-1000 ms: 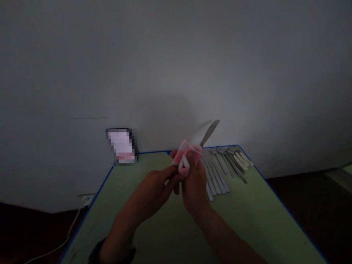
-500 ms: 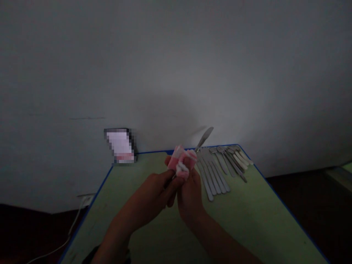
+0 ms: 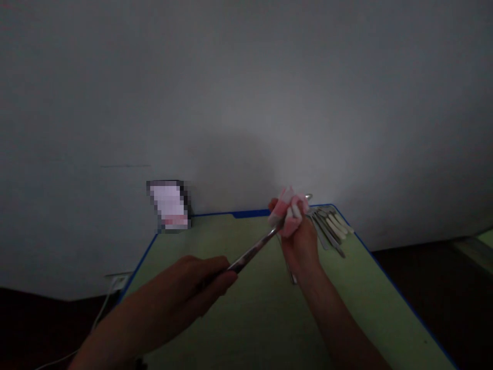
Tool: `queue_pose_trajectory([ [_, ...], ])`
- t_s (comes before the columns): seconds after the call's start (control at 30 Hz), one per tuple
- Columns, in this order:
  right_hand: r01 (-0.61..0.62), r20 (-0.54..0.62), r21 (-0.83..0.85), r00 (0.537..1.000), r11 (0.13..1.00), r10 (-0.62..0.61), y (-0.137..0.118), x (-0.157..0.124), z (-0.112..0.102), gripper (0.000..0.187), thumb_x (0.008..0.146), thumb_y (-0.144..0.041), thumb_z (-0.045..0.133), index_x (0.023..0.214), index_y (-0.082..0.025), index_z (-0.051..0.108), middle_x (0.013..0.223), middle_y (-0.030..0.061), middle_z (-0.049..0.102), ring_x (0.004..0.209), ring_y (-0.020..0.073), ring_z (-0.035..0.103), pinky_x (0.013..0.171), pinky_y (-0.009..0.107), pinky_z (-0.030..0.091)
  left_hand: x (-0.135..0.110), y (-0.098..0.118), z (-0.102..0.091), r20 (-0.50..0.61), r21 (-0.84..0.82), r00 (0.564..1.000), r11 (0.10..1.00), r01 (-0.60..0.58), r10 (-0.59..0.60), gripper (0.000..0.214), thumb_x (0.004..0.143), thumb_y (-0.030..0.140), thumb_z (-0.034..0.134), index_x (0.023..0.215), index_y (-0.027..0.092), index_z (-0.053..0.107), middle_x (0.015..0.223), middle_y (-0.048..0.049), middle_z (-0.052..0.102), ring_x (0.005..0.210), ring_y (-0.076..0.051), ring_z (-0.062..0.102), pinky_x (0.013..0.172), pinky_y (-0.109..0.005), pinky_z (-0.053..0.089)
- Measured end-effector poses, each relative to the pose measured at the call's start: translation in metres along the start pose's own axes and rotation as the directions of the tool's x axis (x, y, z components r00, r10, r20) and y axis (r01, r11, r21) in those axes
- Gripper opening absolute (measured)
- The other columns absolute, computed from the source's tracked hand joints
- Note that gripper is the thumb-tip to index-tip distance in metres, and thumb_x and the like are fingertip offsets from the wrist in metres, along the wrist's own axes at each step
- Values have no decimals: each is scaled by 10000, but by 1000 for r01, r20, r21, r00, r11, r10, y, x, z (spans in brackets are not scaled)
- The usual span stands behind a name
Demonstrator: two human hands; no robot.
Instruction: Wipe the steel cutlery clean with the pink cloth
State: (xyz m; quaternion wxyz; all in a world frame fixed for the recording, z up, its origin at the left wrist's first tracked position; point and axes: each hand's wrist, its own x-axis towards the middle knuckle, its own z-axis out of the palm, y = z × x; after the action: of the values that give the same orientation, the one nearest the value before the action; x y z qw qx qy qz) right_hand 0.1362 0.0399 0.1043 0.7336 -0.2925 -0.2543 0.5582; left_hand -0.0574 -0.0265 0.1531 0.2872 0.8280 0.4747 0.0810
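My left hand (image 3: 185, 288) is closed on the handle end of a metal table knife (image 3: 252, 253), which slants up and to the right over the table. My right hand (image 3: 303, 246) is wrapped round a crumpled pink and white cloth (image 3: 291, 211). The cloth is folded around the knife toward its blade end, hiding that stretch. Past the cloth, a shiny metal end (image 3: 309, 196) shows. Laid-out cutlery (image 3: 325, 234) lies just right of my right hand, which covers most of a row of pieces.
The light green table (image 3: 215, 318) has a blue edge and stands against a grey wall (image 3: 246, 103). At its back left corner, a blurred device with a lit screen (image 3: 169, 203) leans upright. A white cable (image 3: 100, 311) hangs off the left side.
My hands have drawn apart: the left moved down and left with the knife handle, the right moved up and right with the cloth. More of the handle now shows between them.
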Motion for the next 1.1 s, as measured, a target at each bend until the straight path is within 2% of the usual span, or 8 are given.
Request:
queue_pose_trajectory([
  [0.2,149,-77,71,987,986,-144,-17,14,-11,353,844,-459,478,1059,-205,596,930,43,685,885,157,636,821,348,479,-7,-26,-9,23,-104,999,994,30,-28,352,933,403,340,753,197,561,648,28,593,584,-93,550,554,-187,403],
  [0.33,180,-126,-20,975,983,-181,-6,5,-5,362,858,-464,443,1028,-194,614,965,53,681,905,150,629,868,343,455,9,-14,-2,-84,-66,994,996,61,-66,389,930,420,324,711,186,544,608,28,591,544,-100,535,536,-207,380],
  [0.43,110,-56,-144,991,983,-119,11,-18,8,380,855,-472,450,977,-165,638,971,73,683,892,153,629,845,311,454,24,4,9,-56,-44,998,998,36,-38,367,907,430,377,693,186,548,583,29,602,521,-107,543,521,-214,362],
  [0.5,-10,7,-171,1000,985,12,24,-35,17,396,841,-490,467,979,-162,640,954,78,684,839,153,633,750,276,475,29,11,14,-73,-30,997,999,10,-12,328,902,415,395,731,190,562,583,31,613,531,-112,559,534,-216,368],
  [0.67,-186,98,-165,974,969,204,45,-59,24,492,814,-574,441,893,-136,649,765,66,668,585,133,581,514,235,444,34,6,16,-124,-36,992,999,14,-18,341,917,418,358,799,195,588,575,29,618,528,-118,581,550,-214,392],
  [0.8,-191,85,-181,974,965,208,49,-53,18,451,807,-537,484,893,-133,665,792,71,680,626,141,599,541,237,448,40,-3,18,-139,-54,990,998,-36,28,398,931,440,313,806,185,592,567,27,600,526,-114,570,549,-212,393],
  [0.93,-159,48,-144,985,977,167,39,-35,12,415,819,-508,486,921,-148,668,878,79,694,747,156,638,672,264,483,40,-3,21,-145,9,981,992,-127,127,359,929,413,342,822,182,594,605,24,580,531,-101,519,526,-207,347],
  [1.1,-51,-52,35,997,998,53,23,-8,3,341,820,-437,519,1017,-178,618,924,46,690,855,147,638,819,301,472,34,2,20,-36,24,993,994,-110,111,388,926,413,345,696,176,549,576,30,528,515,-96,470,509,-211,314],
])
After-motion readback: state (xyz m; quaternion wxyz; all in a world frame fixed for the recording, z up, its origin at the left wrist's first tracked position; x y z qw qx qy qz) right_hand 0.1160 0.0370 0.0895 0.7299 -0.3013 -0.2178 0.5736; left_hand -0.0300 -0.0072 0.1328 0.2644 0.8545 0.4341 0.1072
